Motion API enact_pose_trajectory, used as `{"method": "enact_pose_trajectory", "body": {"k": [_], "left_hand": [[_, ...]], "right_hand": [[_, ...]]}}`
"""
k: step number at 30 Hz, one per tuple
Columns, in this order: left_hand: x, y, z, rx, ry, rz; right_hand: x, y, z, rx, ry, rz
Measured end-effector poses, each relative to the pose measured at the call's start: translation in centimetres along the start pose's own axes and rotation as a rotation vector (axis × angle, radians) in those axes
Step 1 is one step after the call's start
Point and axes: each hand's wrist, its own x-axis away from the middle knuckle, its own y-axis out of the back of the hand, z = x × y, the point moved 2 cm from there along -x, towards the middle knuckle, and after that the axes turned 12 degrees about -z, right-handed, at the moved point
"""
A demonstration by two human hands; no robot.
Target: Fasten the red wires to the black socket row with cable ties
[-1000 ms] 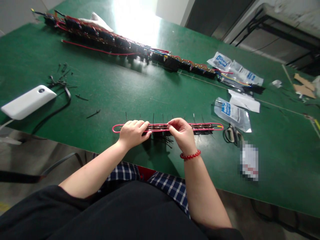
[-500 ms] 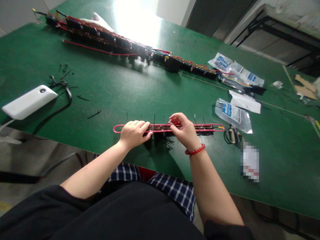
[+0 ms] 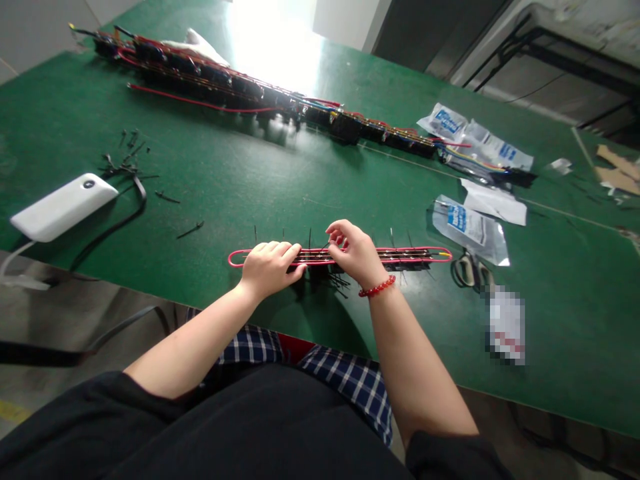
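A long, narrow black strip assembly (image 3: 407,259) lies across the table in front of me, with a red wire looped around its top. Thin black cable ties (image 3: 309,237) stick up from it at intervals. My left hand (image 3: 267,270) is wrapped over its left part, thumb on the near side and fingers on top. Above the middle, my right hand (image 3: 355,252) pinches thumb and forefinger together at a thin black cable tie. The fingertips partly hide its end. Several loose cable ties (image 3: 339,283) lie just below the strip.
Longer wired strips (image 3: 225,83) stretch along the back of the green table (image 3: 225,167). A white device (image 3: 65,207) with a cable and scattered cable ties are at left. To the right lie scissors (image 3: 470,272), plastic bags (image 3: 470,227) and a blurred white item (image 3: 506,325).
My right hand has shifted left along the strip, from right of the middle to nearer my left hand. The left hand keeps its hold in the same place.
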Motion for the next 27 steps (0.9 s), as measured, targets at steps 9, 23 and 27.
{"method": "enact_pose_trajectory", "body": {"k": [9, 23, 27], "left_hand": [[0.0, -0.1, 0.0, -0.002, 0.004, -0.003], [-0.1, 0.0, 0.1, -0.006, -0.012, 0.019], [-0.1, 0.0, 0.1, -0.009, -0.01, 0.015]], "right_hand": [[-1.5, -2.3, -0.1, 0.046, 0.086, 0.036], [-1.3, -4.6, 0.4, -0.324, -0.179, 0.108], [-1.2, -4.7, 0.4, -0.302, -0.198, 0.093]]}}
